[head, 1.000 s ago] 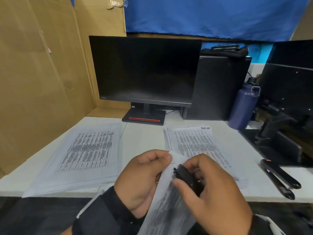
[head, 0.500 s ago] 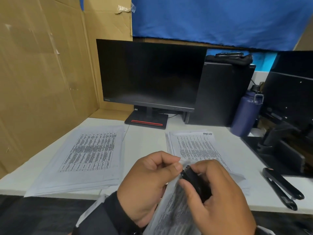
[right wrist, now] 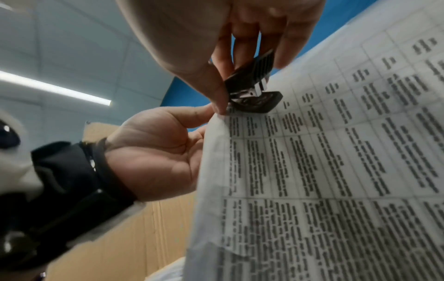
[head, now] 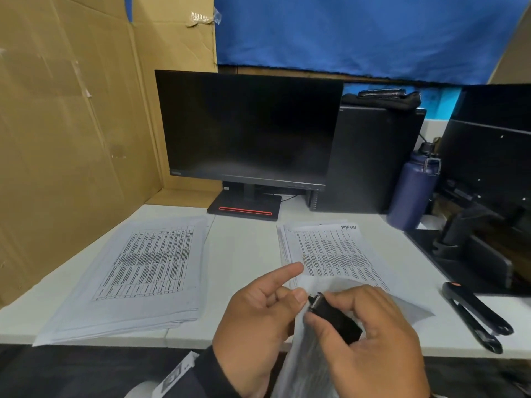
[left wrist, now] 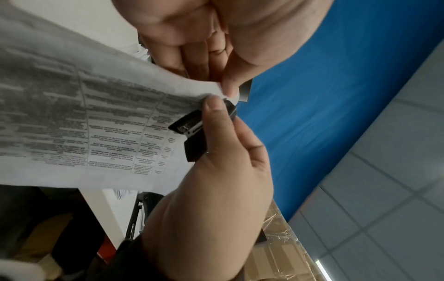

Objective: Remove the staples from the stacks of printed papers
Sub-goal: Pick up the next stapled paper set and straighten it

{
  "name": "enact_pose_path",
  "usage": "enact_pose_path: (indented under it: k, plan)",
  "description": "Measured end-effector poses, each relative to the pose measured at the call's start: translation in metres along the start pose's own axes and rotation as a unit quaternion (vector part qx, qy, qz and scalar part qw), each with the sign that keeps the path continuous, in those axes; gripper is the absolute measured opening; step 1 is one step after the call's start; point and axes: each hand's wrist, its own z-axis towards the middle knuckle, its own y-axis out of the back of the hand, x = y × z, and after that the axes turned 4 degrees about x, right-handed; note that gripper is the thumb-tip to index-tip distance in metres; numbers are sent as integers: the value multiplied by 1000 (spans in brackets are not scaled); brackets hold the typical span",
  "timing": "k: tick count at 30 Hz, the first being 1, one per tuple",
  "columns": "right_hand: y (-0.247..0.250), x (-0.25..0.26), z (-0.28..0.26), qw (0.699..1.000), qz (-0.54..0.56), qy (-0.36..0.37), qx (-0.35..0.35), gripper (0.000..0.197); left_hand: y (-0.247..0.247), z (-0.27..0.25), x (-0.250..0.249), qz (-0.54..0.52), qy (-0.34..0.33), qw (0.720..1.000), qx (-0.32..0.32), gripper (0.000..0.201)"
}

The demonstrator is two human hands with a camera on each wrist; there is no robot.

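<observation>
The left hand (head: 258,320) pinches the top corner of the sheets (right wrist: 324,180), lifted off the desk (head: 244,254), while the right hand (head: 370,337) squeezes a black remover (head: 333,318) at that corner. The staple itself is hidden. The risk, I'd say, is tearing — pull before the claws sit under the wire, or let the pinch slip, and the corner rips.

Staple not discernible beneath staple remover (head: 333,318); held sheets (head: 304,366) cut off at bottom edge; print blurred, illegible.
</observation>
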Motion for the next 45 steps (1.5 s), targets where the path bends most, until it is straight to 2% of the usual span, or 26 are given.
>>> enact_pose_path:
  k: [2, 4, 6, 7, 9, 11, 14, 18, 20, 23, 27, 28, 30, 32, 34, 35, 41, 43, 45]
  plan:
    - [0, 2, -3, 999, -26, 30, 4, 28, 1, 0, 3, 11, -6, 1000, -1, 35]
    - [0, 3, -1, 1000, -22, 6, 17, 24, 0, 0, 3, 28, -28, 999, -2, 37]
    - [-5, 3, 2, 990, 86, -106, 34, 32, 0, 0, 4, 46, -53, 998, -5, 38]
    - [-8, 2, 3, 972, 155, -170, 43, 37, 0, 0, 5, 55, -63, 996, -4, 38]
    - [-13, -1, 3, 948, 222, -219, 55, 42, 1, 0, 5, 62, -69, 996, 13, 37]
    - [-13, -1, 0, 966, 181, -182, 41, 42, 2, 1, 6, 60, -62, 996, 22, 33]
    - [-10, -5, -2, 996, 51, -76, 17, 44, 5, 3, 8, 47, -34, 998, 21, 36]
    - [-6, -6, 0, 1000, -22, -2, 17, 39, 3, 4, 10, -19, 13, 1000, 16, 31]
    - [-6, -1, 1, 997, 31, -63, 21, 38, 4, 4, 11, -37, 33, 999, 12, 30]
    - [-10, 3, 6, 954, 195, -220, 57, 40, 5, 5, 12, -41, 38, 998, 3, 31]
    - [-10, 0, 10, 904, 312, -283, 83, 34, 4, 5, 12, 4, 0, 1000, -6, 36]
    - [-11, 0, 8, 904, 314, -279, 84, 34, 4, 5, 11, 12, -7, 1000, -4, 36]
    - [-12, 1, 3, 935, 250, -243, 64, 38, 3, 4, 12, 29, -15, 999, 4, 36]
    - [-11, 1, 0, 984, 99, -143, 35, 34, 3, 2, 12, 52, -20, 998, 6, 34]
    - [-8, 0, -1, 999, -12, -15, 26, 29, 0, 0, 9, 74, -25, 997, -4, 29]
    - [-7, 0, -1, 999, -31, 13, 26, 27, -1, 0, 7, 80, -26, 996, -9, 24]
    - [-2, 1, 2, 996, -55, 58, 39, 21, -1, 0, -8, 47, 12, 999, 6, 23]
    - [-1, 2, 3, 997, -48, 45, 44, 22, 0, 1, -10, 50, 19, 999, 4, 14]
    - [0, 4, 3, 998, -30, 9, 53, 26, 2, 3, -9, 59, 32, 998, 2, 19]
